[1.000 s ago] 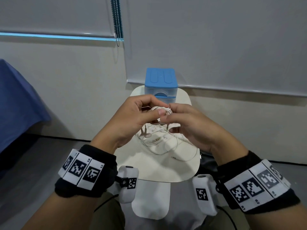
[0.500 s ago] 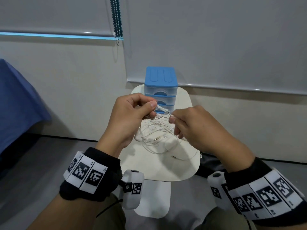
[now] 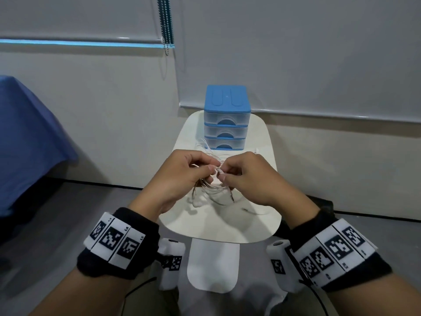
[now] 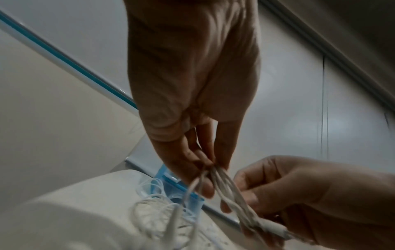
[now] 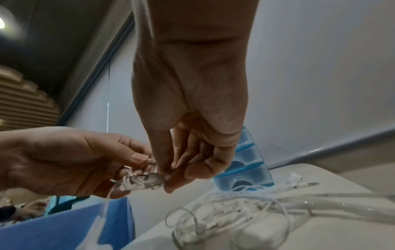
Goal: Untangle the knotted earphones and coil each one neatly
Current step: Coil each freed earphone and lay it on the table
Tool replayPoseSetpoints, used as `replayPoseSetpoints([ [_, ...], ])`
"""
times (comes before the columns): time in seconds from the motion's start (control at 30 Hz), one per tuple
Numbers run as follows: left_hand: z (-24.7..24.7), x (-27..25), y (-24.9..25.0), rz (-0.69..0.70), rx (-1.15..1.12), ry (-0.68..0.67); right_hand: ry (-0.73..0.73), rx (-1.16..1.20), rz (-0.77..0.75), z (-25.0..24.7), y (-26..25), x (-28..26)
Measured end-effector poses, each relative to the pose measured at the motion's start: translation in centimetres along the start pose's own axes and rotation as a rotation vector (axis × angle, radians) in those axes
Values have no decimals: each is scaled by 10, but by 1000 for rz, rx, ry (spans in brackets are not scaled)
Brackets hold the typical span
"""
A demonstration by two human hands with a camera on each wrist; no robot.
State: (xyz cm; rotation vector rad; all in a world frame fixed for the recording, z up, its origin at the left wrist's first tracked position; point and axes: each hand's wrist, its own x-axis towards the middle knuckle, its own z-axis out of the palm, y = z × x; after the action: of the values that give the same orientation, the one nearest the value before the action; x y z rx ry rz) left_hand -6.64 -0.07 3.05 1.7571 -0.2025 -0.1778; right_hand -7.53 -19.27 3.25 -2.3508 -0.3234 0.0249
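At frame centre, the left hand [image 3: 180,176] and right hand [image 3: 248,179] each pinched the tangled earphones [image 3: 211,190] in a fingertip grip above the table [image 3: 227,226]; loose loops trailed below. Drawers [image 3: 226,117] stood behind.

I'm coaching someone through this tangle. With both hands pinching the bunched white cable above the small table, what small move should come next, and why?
Probably ease the right hand a little away from the left hand, keeping both grips. Both pinch the same bunched strands of the earphone cable close together, and more cable lies tangled on the table; a gentle spread should show which strand crosses which.
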Motion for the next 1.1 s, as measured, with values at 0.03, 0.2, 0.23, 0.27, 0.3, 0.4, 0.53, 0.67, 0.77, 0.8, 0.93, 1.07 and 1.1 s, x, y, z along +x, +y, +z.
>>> replayPoseSetpoints([
  [0.03,-6,0,-3,-29,31,-21,-31,0,20,3,1,3],
  [0.2,-32,10,-19,-176,357,-230,-190,-24,167,28,0,12],
  [0.23,-33,14,-21,-192,425,-250,-202,-29,183,36,0,14],
  [0.27,-34,18,-23,-197,495,-258,-213,-52,182,43,0,15],
  [0.3,-33,22,-24,-191,569,-260,-219,-89,173,48,0,15],
  [0.4,-31,34,-29,-151,795,-263,-201,-127,156,53,4,13],
  [0.53,-27,44,-37,-68,977,-213,-120,-135,131,23,19,11],
  [0.67,-24,49,-37,-36,1041,-235,51,-231,201,-29,49,15],
  [0.77,-26,58,-29,-18,998,-241,31,-349,268,-52,68,19],
  [0.8,-26,62,-25,-6,980,-241,-19,-393,286,-52,72,21],
  [0.93,-17,76,-10,45,956,-258,-140,-501,307,-36,81,29],
  [1.07,-12,88,-2,76,968,-306,-192,-627,247,-21,78,33],
  [1.1,-13,91,1,85,973,-311,-203,-642,239,-19,77,33],
])
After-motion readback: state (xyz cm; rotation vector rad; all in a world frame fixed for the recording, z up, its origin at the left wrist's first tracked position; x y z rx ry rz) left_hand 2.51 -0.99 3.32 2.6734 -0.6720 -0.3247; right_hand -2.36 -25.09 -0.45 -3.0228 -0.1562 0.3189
